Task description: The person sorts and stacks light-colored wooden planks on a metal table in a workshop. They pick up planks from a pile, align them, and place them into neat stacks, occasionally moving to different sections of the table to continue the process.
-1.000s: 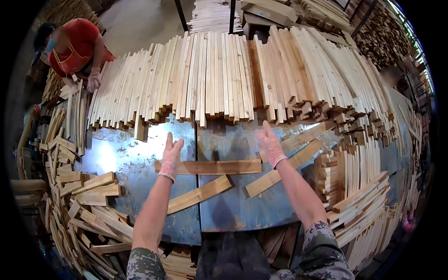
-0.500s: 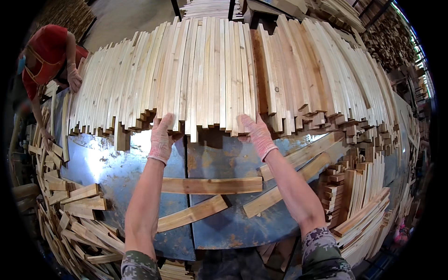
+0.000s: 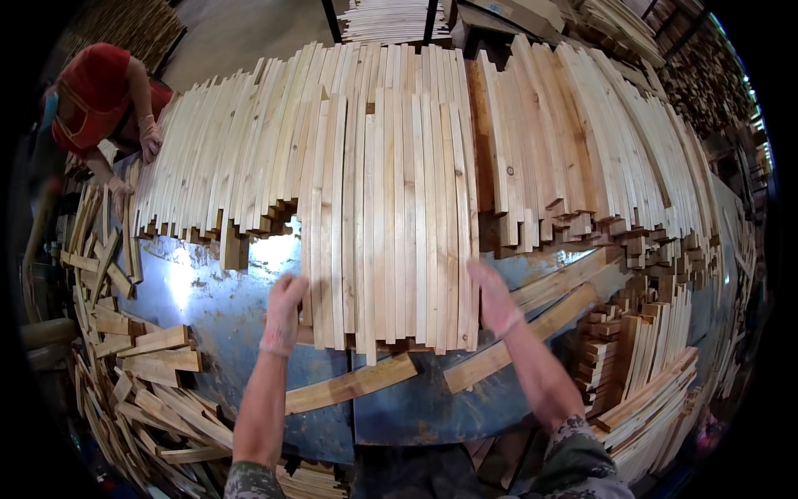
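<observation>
A row of pale wooden strips [image 3: 391, 224] lies side by side in front of me, drawn nearer than the strips around it. My left hand [image 3: 287, 312], in a pinkish work glove, presses against the left edge of this group with its fingers curled. Along the right edge, my gloved right hand [image 3: 494, 298] presses inward, so the group is squeezed between both hands. The fingertips of both hands are partly hidden by the wood. Beneath the group's near end lies a loose flat board, mostly covered, and another loose board [image 3: 353, 384] rests nearer to me.
More strips spread left [image 3: 241, 150] and right [image 3: 573, 141] across the blue metal table [image 3: 416, 407]. Offcuts [image 3: 158, 362] pile up at left; stacked pieces [image 3: 648, 349] stand at right. Two boards [image 3: 519, 337] lie beside my right forearm. A co-worker in red [image 3: 104, 96] handles wood at far left.
Both my hands have pulled the middle group of strips toward me, out from the wide row. It now covers most of a loose board. The co-worker's lower hand has moved up.
</observation>
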{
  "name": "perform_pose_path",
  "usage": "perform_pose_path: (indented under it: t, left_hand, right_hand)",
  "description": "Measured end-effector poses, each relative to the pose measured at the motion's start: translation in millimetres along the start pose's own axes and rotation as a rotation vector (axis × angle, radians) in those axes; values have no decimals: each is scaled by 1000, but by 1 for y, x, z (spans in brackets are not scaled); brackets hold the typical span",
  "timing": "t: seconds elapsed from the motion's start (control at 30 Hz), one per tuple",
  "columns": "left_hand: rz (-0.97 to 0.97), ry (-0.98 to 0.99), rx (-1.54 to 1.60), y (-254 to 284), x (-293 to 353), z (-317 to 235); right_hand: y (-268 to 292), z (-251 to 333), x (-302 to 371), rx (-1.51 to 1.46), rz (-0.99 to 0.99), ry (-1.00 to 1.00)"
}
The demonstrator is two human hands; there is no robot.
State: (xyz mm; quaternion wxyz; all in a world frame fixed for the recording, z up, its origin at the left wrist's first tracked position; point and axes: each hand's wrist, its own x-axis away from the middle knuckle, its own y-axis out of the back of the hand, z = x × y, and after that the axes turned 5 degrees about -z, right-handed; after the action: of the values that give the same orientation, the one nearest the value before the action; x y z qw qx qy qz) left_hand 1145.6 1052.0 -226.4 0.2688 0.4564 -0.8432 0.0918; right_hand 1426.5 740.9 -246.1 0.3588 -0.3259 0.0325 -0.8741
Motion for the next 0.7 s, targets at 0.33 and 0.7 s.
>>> perform_pose_path:
  t: [0.33, 0.7]
  left_hand:
    - [290, 52, 228, -31, -8, -20]
    - [69, 22, 343, 39, 223, 30]
  right_hand:
    - [-9, 11, -29, -142, -163, -152]
    - [-48, -28, 140, -47, 18, -156]
